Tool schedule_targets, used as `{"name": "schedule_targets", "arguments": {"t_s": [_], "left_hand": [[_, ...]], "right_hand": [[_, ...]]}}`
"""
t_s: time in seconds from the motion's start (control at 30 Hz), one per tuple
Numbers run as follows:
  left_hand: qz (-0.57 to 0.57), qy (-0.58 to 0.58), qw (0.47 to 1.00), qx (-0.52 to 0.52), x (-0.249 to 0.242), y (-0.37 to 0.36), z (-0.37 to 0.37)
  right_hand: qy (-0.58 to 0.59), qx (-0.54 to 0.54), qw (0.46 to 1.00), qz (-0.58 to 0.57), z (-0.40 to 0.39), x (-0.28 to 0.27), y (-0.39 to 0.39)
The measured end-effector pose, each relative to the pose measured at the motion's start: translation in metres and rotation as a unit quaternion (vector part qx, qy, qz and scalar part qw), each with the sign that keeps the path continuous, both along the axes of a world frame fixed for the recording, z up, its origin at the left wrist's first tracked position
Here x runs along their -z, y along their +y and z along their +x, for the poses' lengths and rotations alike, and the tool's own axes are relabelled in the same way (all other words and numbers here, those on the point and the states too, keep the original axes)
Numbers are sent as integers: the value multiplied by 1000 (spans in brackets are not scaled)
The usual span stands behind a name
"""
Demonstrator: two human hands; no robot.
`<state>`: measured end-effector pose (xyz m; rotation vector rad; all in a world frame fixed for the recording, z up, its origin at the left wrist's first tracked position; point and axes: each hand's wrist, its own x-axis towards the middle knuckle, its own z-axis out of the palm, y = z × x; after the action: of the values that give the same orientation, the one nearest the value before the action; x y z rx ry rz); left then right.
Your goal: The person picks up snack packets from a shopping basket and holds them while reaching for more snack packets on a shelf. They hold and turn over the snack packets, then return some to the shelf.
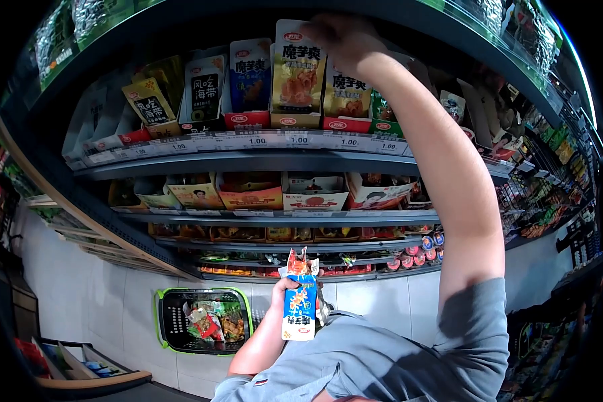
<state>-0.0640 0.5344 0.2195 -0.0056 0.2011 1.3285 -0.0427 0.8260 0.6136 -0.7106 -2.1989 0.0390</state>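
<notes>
My left hand (283, 293) is closed around a blue and white snack packet (300, 308) in front of my chest, with other packets, one red-topped, bunched behind it. My right hand (345, 41) reaches up to the top shelf, its fingers in shadow and slightly blurred. They close on the upper right corner of a gold snack packet (299, 74), which stands upright and higher than its neighbours, above its display box. To its left is a blue packet (250, 74) in a red-fronted box; to its right, another gold packet (347, 97) sits lower.
Dark-packed seaweed snacks (204, 87) fill boxes further left, above a price strip (238, 142). Lower shelves hold more boxed snacks (250, 192). A black basket with a green rim (157, 321) stands on the floor at lower left, with several packets inside. The upper shelf edge (181, 15) overhangs my right hand.
</notes>
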Motion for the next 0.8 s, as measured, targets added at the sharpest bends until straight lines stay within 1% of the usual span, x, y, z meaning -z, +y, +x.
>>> {"name": "schedule_targets", "arguments": {"t_s": [0.07, 0.13, 0.23, 0.37, 0.43, 0.57, 0.63, 0.67, 0.73, 0.77, 0.8], "left_hand": [[1, 0, 1000, 7, 2, 0, -1], [12, 7, 1000, 7, 7, 1, -2], [20, 15, 1000, 3, 9, 2, -2], [22, 15, 1000, 2, 11, 3, -2], [18, 5, 1000, 7, 8, 2, -1], [35, -5, 999, 13, 10, 3, -1], [4, 15, 1000, 1, 5, 0, 1], [4, 16, 1000, 2, 9, 0, -1], [38, -27, 995, 92, 19, 0, -7], [39, -27, 995, 92, 23, 0, -6], [22, -22, 996, 86, 23, 0, -5]], "right_hand": [[-19, -4, 1000, 16, 0, 0, 8], [-36, -23, 998, 36, 2, -2, -3], [-23, -24, 999, 27, 2, 2, -8], [-33, -37, 998, 41, 4, 3, -8], [-70, -30, 997, 31, 6, 1, -16], [-81, -30, 996, 25, 10, 2, -25], [-102, -11, 989, 103, 18, 3, -25], [-101, -9, 990, 102, 21, 5, -21], [-44, -15, 979, 196, 27, 11, -10], [-44, -15, 979, 196, 32, 12, -5], [-74, -25, 976, 206, 36, 12, -3]]}}
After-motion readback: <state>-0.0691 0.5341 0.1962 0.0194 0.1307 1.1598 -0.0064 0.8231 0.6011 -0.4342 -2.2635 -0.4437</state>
